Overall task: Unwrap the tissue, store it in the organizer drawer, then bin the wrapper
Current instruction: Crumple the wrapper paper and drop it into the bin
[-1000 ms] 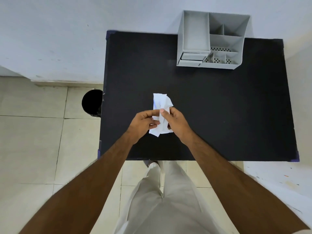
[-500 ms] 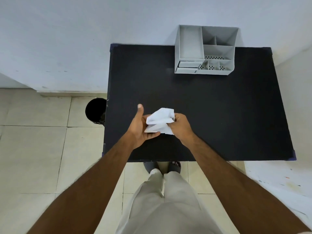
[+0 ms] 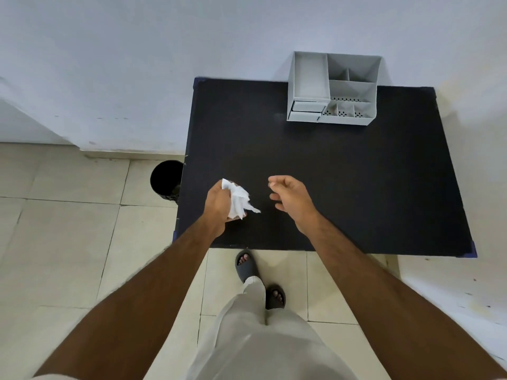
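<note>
My left hand (image 3: 218,202) is closed around a crumpled white tissue bundle (image 3: 240,200) above the near left part of the black table (image 3: 351,176). Whether the bundle is tissue, wrapper or both, I cannot tell. My right hand (image 3: 292,200) hovers a hand's width to the right of it, fingers loosely curled and apart, holding nothing. The grey desk organizer (image 3: 333,89) stands at the table's far edge against the wall. Its two small drawers (image 3: 304,111) at the front left corner look shut.
A black round bin (image 3: 164,179) stands on the tiled floor, tight against the table's left edge and just left of my left hand. My legs and sandalled feet (image 3: 247,266) are at the table's near edge. A white wall runs behind the table.
Both hands held the white bundle together before. My right hand has let go and moved right. My left hand keeps the bundle, more crumpled, and has shifted left towards the bin.
</note>
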